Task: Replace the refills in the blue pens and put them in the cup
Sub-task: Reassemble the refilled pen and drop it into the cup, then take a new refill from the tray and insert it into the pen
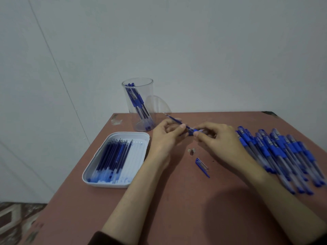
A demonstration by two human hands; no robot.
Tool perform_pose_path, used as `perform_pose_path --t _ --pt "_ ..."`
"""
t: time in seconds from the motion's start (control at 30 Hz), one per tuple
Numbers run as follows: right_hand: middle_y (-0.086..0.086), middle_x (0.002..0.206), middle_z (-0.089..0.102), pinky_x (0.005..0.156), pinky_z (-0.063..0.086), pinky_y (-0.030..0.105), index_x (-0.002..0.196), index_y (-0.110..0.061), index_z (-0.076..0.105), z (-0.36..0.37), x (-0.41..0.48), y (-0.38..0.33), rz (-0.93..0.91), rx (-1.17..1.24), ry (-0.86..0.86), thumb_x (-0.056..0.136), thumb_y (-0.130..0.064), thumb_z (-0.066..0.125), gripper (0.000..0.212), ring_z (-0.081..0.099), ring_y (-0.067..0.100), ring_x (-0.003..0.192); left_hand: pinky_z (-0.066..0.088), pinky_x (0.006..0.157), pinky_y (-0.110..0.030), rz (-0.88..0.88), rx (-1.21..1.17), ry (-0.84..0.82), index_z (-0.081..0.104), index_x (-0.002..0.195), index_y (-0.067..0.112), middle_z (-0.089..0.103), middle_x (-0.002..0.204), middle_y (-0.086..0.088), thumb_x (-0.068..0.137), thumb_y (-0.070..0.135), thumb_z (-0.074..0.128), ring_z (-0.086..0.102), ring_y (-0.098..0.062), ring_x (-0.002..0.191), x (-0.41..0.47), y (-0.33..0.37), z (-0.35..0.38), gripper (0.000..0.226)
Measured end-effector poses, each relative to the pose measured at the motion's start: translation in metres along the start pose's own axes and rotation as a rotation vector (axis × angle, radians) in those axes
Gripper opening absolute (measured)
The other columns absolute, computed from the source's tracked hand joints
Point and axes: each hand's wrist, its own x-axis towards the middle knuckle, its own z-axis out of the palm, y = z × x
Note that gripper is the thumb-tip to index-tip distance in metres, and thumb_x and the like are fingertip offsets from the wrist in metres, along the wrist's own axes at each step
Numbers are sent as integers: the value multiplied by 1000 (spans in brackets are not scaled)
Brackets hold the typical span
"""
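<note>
Left hand (168,135) and right hand (218,137) hold 1 blue pen (194,132) and its refill (174,119) over the worktop (177,200).
The left pinches the refill between thumb and fingers; the right pinches the pen's blue grip end. The clear cup (150,96), with pens inside, stands just beyond. Spare refills fill the white tray (129,134) at left; a cap (202,165) and metal tip (192,151) lie nearby, loose pens (283,156) at right.

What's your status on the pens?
Left hand pinches thin blue refill; right hand grips blue-collared pen barrel. Clear plastic cup holds pens. Blue cap, metal tip loose below hands.
</note>
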Motion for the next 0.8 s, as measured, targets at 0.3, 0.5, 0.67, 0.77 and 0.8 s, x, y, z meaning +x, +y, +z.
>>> perform_pose_path --t 0.3,0.5,0.67,0.77,0.8 --pt "0 68 67 68 47 35 91 -19 70 -11 5 -8 231 570 85 93 -18 58 12 54 16 62 45 71 -6 78 1003 -278 74 95 20 69 79 11 80 22 75 61 1 72 -1 -5 -14 16" --pt "2 70 67 67 41 38 94 -15 71 -15 5 -11 272 661 74 93 -17 56 15 54 16 62 49 69 -15 146 853 -166 75 86 17 71 76 5 82 13 71 61 -5 68 1 -6 -12 6" --pt "1 66 65 63 45 35 83 -27 72 -10 2 -9 163 421 26 87 -17 66 12 52 13 60 54 77 -19 24 154 -15 72 91 11 71 81 -4 83 4 68 66 -13 78 3 4 -12 11" --pt "8 71 68 60 43 29 81 -29 73 -7 1 -8 94 310 3 84 -16 68 13 53 14 62 55 75 -18 2 19 -21 68 99 5 70 79 -4 85 0 64 67 -13 77 1 8 -11 15" --pt "8 72 68 60 43 28 81 -30 73 -6 1 -8 81 291 0 83 -16 69 14 54 16 63 55 74 -18 2 3 -26 66 101 4 71 77 -3 85 -1 63 68 -12 75 1 8 -10 17"
